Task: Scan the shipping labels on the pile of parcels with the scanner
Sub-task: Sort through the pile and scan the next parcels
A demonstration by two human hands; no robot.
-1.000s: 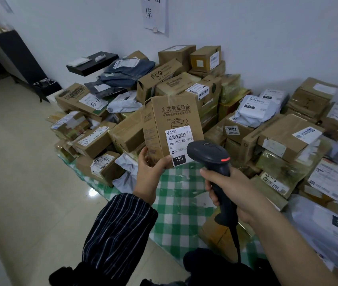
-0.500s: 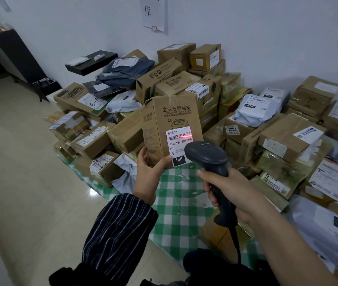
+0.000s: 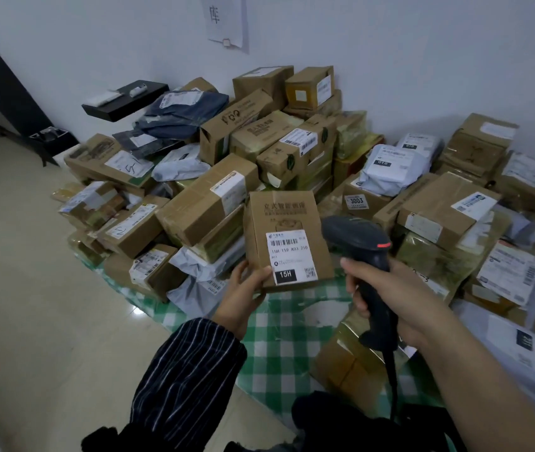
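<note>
My left hand (image 3: 245, 288) grips the lower left corner of a tall brown cardboard box (image 3: 284, 216), its printed face turned toward me. A white shipping label (image 3: 290, 256) marked 15H covers the box's lower half. My right hand (image 3: 386, 298) is wrapped round the handle of a black corded scanner (image 3: 355, 238), whose head sits just right of the label and points at the box. No red beam shows on the label. Behind both hands rises the pile of parcels (image 3: 213, 207), brown boxes and grey mailer bags with labels.
A green and white checked cloth (image 3: 279, 324) lies under the parcels. A taped brown box (image 3: 347, 357) sits close below my right hand. A black low shelf (image 3: 122, 101) stands at the back left by the white wall. Beige tiled floor (image 3: 31, 288) stretches along the left.
The red scan line seen on the label half a second ago is gone. My left hand has lowered the box and tilted it back, and the view has shifted.
</note>
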